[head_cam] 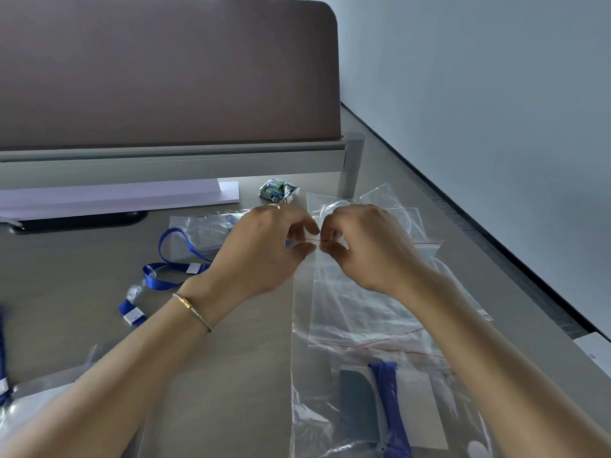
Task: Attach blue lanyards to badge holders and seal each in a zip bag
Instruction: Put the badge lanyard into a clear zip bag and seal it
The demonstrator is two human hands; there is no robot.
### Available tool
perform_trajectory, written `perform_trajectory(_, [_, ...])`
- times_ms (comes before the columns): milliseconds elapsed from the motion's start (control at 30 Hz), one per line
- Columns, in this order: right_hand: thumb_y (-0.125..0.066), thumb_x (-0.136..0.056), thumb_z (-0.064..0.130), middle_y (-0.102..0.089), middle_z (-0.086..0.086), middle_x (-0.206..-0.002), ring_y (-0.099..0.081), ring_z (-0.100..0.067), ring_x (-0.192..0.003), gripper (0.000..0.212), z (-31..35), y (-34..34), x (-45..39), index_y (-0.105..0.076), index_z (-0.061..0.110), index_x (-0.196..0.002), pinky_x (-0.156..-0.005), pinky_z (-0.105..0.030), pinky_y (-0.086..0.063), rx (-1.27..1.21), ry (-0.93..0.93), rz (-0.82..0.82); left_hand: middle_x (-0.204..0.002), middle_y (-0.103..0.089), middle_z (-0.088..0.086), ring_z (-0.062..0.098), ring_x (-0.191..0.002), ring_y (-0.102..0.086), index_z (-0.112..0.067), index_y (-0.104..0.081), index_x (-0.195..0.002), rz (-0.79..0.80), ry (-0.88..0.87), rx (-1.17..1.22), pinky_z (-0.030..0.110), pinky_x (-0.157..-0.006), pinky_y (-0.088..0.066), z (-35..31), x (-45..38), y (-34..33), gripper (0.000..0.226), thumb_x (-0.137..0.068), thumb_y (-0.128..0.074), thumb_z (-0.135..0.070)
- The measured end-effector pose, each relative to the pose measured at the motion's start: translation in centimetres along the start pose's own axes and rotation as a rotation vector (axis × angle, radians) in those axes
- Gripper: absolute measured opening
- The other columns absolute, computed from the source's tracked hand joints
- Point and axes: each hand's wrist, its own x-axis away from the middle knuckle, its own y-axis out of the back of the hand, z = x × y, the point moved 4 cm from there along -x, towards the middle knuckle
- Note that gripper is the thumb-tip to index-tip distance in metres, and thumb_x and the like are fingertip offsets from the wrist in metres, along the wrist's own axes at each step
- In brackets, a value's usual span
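Meanwhile both hands [317, 242] pinch a zip bag [350, 292]; loose blue lanyard [172, 266] lies left.

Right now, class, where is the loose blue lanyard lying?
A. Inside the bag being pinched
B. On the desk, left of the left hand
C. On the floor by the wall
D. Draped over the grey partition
B: the lanyard lies looped on the desk, left of the left hand, which pinches the bag together with the right hand.
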Motion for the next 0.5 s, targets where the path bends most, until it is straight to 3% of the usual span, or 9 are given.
perform_trajectory(167, [-0.072,-0.087,0.025,-0.071,0.005,-0.085,-0.064,-0.020,-0.085,0.003,0.0,0.2,0.0,-0.071,0.023,-0.086,-0.076,-0.038,-0.052,-0.060,0.002,0.033,-0.077,-0.063,-0.014,0.013,-0.075,-0.058,-0.025,-0.071,-0.078,-0.067,-0.017,-0.049,0.031,-0.069,-0.049,0.1,0.1,0.2,0.016,-0.079,-0.074,-0.010])
perform_trajectory(500, [-0.077,-0.085,0.025,-0.076,0.005,-0.087,-0.069,-0.018,-0.085,0.006,-1.8,1.0,0.2,-0.076,0.020,-0.085,-0.076,-0.032,-0.051,-0.152,-0.111,-0.045,-0.081,-0.065,-0.010,0.016,-0.076,-0.057,-0.025,-0.068,-0.079,-0.099,0.014,-0.085,0.036,-0.068,-0.050,0.9,-0.1,1.0,0.016,-0.079,-0.072,-0.009])
